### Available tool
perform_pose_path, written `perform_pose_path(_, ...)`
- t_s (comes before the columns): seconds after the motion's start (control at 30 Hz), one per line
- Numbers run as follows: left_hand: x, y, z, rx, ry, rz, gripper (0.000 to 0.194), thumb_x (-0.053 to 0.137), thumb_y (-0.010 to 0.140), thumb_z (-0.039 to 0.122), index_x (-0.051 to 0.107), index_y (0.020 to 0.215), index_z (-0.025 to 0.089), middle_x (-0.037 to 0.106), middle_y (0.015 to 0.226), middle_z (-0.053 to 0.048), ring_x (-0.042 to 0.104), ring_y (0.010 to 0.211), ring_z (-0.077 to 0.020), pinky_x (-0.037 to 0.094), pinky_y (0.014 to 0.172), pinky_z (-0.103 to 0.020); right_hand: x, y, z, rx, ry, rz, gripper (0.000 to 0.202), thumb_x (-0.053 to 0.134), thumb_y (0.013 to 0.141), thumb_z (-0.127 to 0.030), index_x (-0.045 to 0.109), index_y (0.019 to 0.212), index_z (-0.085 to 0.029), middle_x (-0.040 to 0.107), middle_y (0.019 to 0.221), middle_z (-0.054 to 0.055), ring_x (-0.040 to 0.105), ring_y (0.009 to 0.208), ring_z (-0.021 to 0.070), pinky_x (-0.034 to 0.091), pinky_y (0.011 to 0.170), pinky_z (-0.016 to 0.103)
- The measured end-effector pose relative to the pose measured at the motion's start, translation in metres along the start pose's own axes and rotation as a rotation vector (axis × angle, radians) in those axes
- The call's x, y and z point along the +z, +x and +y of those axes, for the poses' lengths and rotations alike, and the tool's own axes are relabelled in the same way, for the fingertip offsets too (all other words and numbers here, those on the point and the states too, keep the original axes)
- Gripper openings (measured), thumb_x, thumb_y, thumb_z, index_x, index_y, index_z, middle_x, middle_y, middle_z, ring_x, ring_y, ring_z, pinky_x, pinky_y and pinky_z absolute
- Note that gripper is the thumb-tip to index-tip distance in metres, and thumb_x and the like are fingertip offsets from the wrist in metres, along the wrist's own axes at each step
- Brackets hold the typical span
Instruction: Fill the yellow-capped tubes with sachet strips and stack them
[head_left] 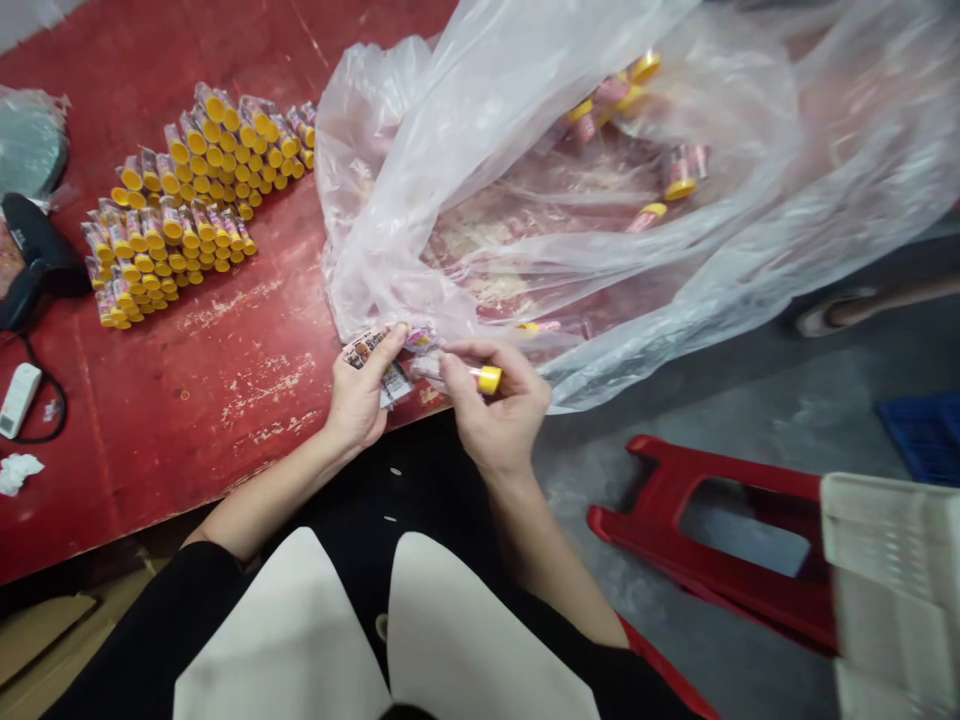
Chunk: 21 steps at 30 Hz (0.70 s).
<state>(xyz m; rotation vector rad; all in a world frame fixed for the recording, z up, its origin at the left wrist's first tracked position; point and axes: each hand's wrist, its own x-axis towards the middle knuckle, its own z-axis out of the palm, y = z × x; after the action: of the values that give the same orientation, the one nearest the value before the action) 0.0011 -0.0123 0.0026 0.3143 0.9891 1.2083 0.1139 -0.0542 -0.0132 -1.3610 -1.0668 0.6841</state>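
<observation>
My left hand [364,392] pinches a small printed card [395,384] and a bit of clear wrapper with a purple print [420,337] under its thumb. In my right hand [499,405] is a small clear tube with a yellow cap [489,379], its capped end pointing right. The two hands almost meet at the near edge of the red table [262,370]. Just beyond them spreads a large clear plastic bag [420,240], with several loose yellow-capped tubes [680,175] inside it. My right fingers partly hide the held tube.
Yellow-capped tubes in wrappers [172,225] are stacked at the table's left. Beside them lie a black handheld scanner [41,265], a white device [20,400] and crumpled tissue [16,473]. On the floor to the right stand a red stool [750,470] and a pale crate [889,570].
</observation>
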Motion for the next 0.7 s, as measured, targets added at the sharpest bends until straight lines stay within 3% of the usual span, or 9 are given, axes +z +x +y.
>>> perform_pose_path(0.1, -0.002, -0.001, -0.002, -0.036, -0.019, -0.013, 0.029, 0.094, 0.062, 0.024, 0.074, 0.081, 0.015, 0.076, 0.079, 0.0, 0.07, 0.069, -0.0118, 0.057, 0.069, -0.023, 0.007, 0.006, 0.0, -0.065, -0.043, 0.003, 0.008, 0.074, 0.085, -0.028, 0.076, 0.086, -0.02, 0.072, 0.079, 0.001, 0.066, 0.071, 0.0139, 0.052, 0.067, 0.027)
perform_pose_path(0.2, -0.006, 0.0, -0.004, -0.073, -0.013, -0.019, 0.032, 0.095, 0.062, 0.027, 0.074, 0.082, 0.014, 0.074, 0.079, 0.0, 0.069, 0.069, -0.0115, 0.056, 0.071, -0.024, 0.005, 0.008, 0.003, -0.015, 0.016, -0.056, 0.006, 0.075, 0.084, -0.025, 0.079, 0.085, -0.021, 0.071, 0.078, 0.001, 0.065, 0.072, 0.0134, 0.052, 0.066, 0.027)
perform_pose_path(0.37, -0.007, 0.004, -0.009, 0.144, 0.004, 0.045, 0.035, 0.097, 0.06, 0.031, 0.07, 0.075, 0.015, 0.069, 0.071, 0.004, 0.063, 0.066, -0.0068, 0.05, 0.068, -0.019, -0.001, 0.002, 0.019, 0.227, 0.225, -0.182, 0.01, 0.077, 0.082, -0.032, 0.08, 0.083, -0.022, 0.069, 0.076, -0.001, 0.06, 0.067, 0.0115, 0.05, 0.063, 0.026)
perform_pose_path(0.43, -0.006, 0.005, -0.01, 0.191, 0.002, 0.072, 0.036, 0.097, 0.06, 0.032, 0.068, 0.074, 0.015, 0.068, 0.071, 0.005, 0.062, 0.066, -0.0063, 0.05, 0.07, -0.019, -0.003, 0.0, 0.023, 0.302, 0.306, -0.272, 0.017, 0.077, 0.082, -0.035, 0.081, 0.094, -0.024, 0.066, 0.073, -0.002, 0.054, 0.06, 0.0093, 0.047, 0.057, 0.024)
perform_pose_path(0.57, -0.004, 0.004, -0.009, 0.089, 0.021, 0.074, 0.036, 0.095, 0.065, 0.036, 0.066, 0.076, 0.017, 0.067, 0.072, 0.005, 0.064, 0.065, -0.0086, 0.052, 0.073, -0.023, -0.007, -0.004, 0.023, 0.26, 0.311, -0.466, 0.052, 0.076, 0.084, -0.038, 0.069, 0.134, -0.026, 0.06, 0.067, -0.006, 0.05, 0.056, 0.009, 0.046, 0.054, 0.023)
perform_pose_path(0.63, -0.003, 0.004, -0.007, 0.059, 0.0, 0.079, 0.033, 0.093, 0.068, 0.033, 0.067, 0.079, 0.017, 0.068, 0.074, 0.004, 0.066, 0.069, -0.0097, 0.052, 0.076, -0.024, -0.008, -0.006, 0.02, 0.207, 0.25, -0.448, 0.042, 0.075, 0.086, -0.039, 0.073, 0.127, -0.025, 0.068, 0.075, -0.002, 0.059, 0.066, 0.0114, 0.053, 0.063, 0.026)
perform_pose_path(0.7, -0.002, 0.003, -0.006, 0.027, -0.021, 0.075, 0.028, 0.091, 0.07, 0.027, 0.068, 0.081, 0.017, 0.069, 0.076, 0.003, 0.068, 0.072, -0.0103, 0.053, 0.079, -0.025, -0.007, -0.007, 0.018, 0.187, 0.213, -0.351, 0.029, 0.072, 0.088, -0.039, 0.08, 0.112, -0.024, 0.075, 0.088, 0.003, 0.066, 0.077, 0.0144, 0.057, 0.071, 0.03)
